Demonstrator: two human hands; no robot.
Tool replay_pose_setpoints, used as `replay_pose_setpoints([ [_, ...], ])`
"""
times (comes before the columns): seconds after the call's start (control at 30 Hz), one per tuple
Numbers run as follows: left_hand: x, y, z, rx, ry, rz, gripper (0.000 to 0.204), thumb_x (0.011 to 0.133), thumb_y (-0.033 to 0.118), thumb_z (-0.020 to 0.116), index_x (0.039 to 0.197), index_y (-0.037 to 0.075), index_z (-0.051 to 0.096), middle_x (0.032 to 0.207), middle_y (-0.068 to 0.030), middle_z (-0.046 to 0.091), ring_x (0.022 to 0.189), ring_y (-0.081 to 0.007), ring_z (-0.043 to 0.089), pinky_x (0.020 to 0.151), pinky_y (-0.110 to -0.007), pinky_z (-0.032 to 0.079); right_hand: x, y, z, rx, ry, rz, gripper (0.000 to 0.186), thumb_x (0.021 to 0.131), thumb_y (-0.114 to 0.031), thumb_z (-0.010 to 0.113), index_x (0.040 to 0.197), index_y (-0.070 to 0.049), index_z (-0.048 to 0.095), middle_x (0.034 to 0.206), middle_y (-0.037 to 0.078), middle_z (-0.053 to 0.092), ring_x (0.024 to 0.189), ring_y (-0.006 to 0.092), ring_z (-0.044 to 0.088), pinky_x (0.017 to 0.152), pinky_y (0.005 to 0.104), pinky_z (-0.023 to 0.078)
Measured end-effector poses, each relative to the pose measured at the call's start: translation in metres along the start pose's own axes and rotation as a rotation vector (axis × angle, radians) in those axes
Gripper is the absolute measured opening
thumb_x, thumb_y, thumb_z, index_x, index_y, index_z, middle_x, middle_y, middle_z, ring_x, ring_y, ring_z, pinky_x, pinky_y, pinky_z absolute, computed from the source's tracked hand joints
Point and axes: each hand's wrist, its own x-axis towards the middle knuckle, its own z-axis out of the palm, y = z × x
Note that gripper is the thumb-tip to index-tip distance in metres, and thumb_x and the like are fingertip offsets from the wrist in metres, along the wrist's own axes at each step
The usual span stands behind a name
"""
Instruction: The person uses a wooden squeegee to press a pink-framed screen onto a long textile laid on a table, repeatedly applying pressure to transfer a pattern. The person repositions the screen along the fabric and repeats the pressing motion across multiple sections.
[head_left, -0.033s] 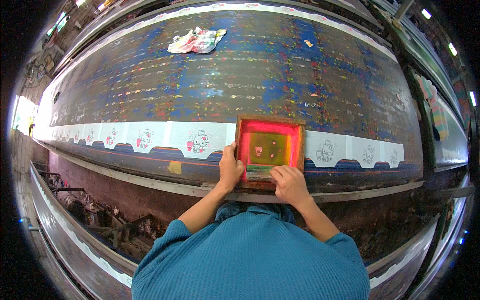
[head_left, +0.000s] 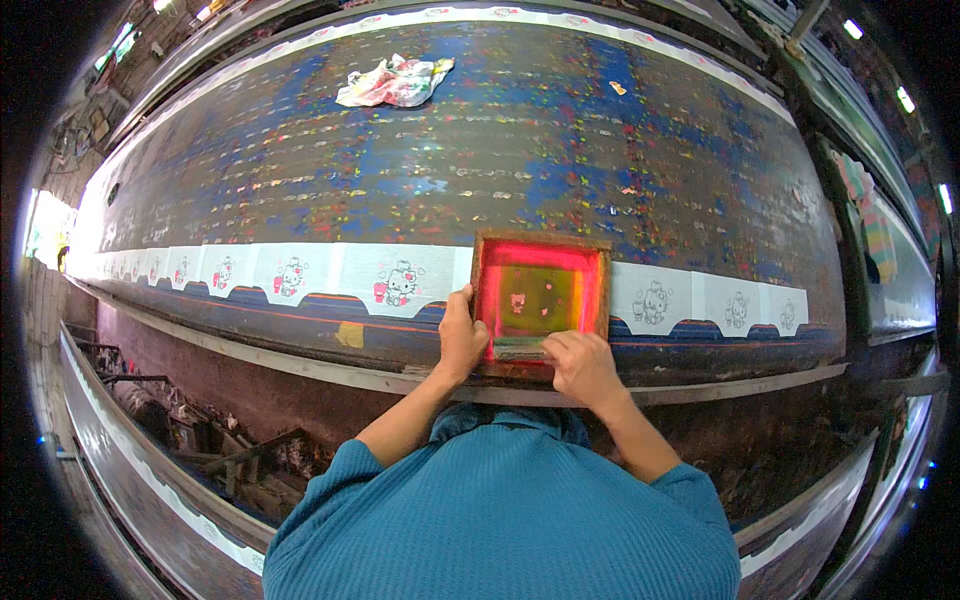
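A wooden screen-printing frame lies flat over the row of white fabric pieces near the table's close edge. Its mesh is yellow-green with a pink-red border and small pink motifs. My left hand is closed around the frame's left side, near its lower corner. Inside the frame at the near end is a squeegee with a pale, see-through blade, and the fingers of my right hand pinch its right end. Whatever cloth lies directly beneath the frame is hidden.
Left of the frame, fabric pieces carry black outlines with pink parts; those at right show outlines only. A stained rag and a small scrap lie on the paint-speckled table. A wooden rail edges the near side.
My right hand and the squeegee have shifted very slightly toward me within the frame. My left hand and the frame stay in place.
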Motion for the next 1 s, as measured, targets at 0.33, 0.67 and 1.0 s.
replay_pose_setpoints([
  [0.33, 0.007, -0.001, -0.003, -0.047, -0.037, -0.039, 0.056, 0.075, -0.010, 0.054, 0.130, -0.006, 0.051, 0.117, -0.0262, 0.058, 0.113, -0.0454, 0.059, 0.095, -0.048, 0.050, 0.089, 0.063, 0.010, -0.113, 0.102, 0.063, 0.017, 0.074, -0.008, 0.065, 0.091, -0.009, 0.067, 0.095, 0.010, 0.070, 0.089, 0.0293, 0.067, 0.076, 0.0432, 0.052],
  [0.67, 0.007, -0.006, 0.000, -0.047, -0.021, 0.005, 0.056, 0.074, -0.011, 0.055, 0.130, -0.005, 0.052, 0.120, -0.0259, 0.059, 0.114, -0.0443, 0.059, 0.098, -0.046, 0.049, -0.019, -0.017, 0.017, -0.039, 0.094, 0.061, 0.027, 0.072, -0.007, 0.066, 0.098, -0.005, 0.066, 0.102, 0.008, 0.069, 0.097, 0.0288, 0.066, 0.084, 0.0415, 0.051],
  [1.0, 0.006, -0.009, 0.000, -0.078, -0.041, 0.036, 0.056, 0.075, -0.011, 0.053, 0.131, -0.009, 0.049, 0.120, -0.0272, 0.056, 0.116, -0.0448, 0.056, 0.101, -0.045, 0.047, -0.047, 0.007, 0.001, 0.116, 0.317, 0.345, 0.034, 0.087, -0.023, 0.076, 0.112, 0.000, 0.068, 0.115, 0.017, 0.068, 0.105, 0.0355, 0.065, 0.091, 0.0424, 0.051],
])
